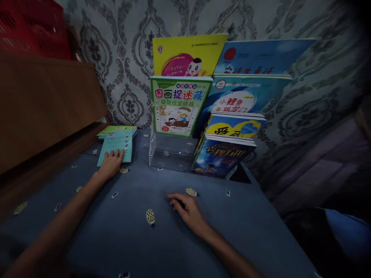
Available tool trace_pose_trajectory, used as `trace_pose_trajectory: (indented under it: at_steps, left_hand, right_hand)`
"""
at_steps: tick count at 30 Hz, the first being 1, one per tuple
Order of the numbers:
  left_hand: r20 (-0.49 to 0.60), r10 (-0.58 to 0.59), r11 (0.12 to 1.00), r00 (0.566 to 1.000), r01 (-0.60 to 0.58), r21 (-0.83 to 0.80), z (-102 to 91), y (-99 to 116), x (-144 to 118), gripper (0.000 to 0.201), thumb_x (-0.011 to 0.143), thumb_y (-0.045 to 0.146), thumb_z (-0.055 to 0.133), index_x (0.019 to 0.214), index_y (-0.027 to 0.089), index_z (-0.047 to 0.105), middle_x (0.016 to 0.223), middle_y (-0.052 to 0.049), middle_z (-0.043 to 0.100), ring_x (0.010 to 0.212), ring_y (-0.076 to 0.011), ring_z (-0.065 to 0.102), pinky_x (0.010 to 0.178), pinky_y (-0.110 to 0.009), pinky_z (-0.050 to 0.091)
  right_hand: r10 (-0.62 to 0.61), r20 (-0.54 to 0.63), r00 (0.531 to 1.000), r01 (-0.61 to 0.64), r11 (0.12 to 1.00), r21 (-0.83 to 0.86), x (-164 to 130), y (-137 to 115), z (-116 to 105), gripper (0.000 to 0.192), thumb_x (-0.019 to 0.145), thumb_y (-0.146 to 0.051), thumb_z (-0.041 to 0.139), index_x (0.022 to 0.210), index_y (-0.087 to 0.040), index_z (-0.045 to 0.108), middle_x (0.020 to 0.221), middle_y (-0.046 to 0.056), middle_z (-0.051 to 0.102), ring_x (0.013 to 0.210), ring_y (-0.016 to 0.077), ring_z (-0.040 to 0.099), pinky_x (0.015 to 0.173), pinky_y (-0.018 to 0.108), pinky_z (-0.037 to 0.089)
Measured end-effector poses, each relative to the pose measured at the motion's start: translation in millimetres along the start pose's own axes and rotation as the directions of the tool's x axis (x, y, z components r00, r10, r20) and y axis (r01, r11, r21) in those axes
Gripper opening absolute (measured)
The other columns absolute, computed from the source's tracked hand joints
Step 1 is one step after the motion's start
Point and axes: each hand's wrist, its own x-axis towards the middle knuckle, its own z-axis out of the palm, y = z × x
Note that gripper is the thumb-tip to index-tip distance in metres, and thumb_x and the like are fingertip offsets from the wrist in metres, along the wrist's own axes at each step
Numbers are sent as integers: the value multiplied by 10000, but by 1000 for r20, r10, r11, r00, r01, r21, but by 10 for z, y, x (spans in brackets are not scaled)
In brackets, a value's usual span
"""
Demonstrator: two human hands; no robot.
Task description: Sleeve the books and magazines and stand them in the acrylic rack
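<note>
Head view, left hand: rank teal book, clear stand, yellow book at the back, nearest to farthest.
From the left hand:
1. Teal book, flat on the blue cloth, under the fingertips.
2. Clear stand, to the hand's right, its lower front tier bare.
3. Yellow book, upright at the top of the rack, against the patterned wall.

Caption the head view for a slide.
Left hand on a teal book, right hand on the blue cloth.
</note>
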Motion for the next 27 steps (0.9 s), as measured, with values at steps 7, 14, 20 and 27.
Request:
trace_pose_trajectory:
  at_steps: [7,14,20,27]
  left_hand:
    - [91,8,998,996,-14,60,-181,170,-144,618,904,81,321,1517,74,405,1461,-287,508,1218,-417,577,1002,-594,435]
    - [220,93,996,971,-91,-22,-426,337,-363,584,869,90,398,1444,90,501,1259,-284,642,1011,-389,694,909,-571,462]
    - [273,323,917,906,-229,-326,-567,124,-372,503,855,545,582,1304,323,637,1199,-97,729,1055,-318,698,886,-393,503]
    - [226,-99,952,969,158,-261,-151,-271,220,539,979,469,370,1400,198,572,1407,-146,623,1272,-335,596,1003,-437,486]
  right_hand:
    - [-5,8,1000,5,1000,29,-6,-14,9,309,939,-331,498,1046,-196,755,872,67,741,701,171,684,646,280,539]
    - [1,4,1000,-1,1000,10,-10,-29,-3,287,930,-294,507,1046,-203,752,864,62,746,709,172,682,665,288,540]
    - [10,11,1000,-10,1000,2,-10,-24,-3,303,921,-266,498,1072,-195,750,883,69,748,736,178,691,665,290,543]
    - [-2,6,1000,3,999,-35,-7,-28,4,315,920,-223,477,1067,-175,751,865,65,745,712,163,680,657,275,528]
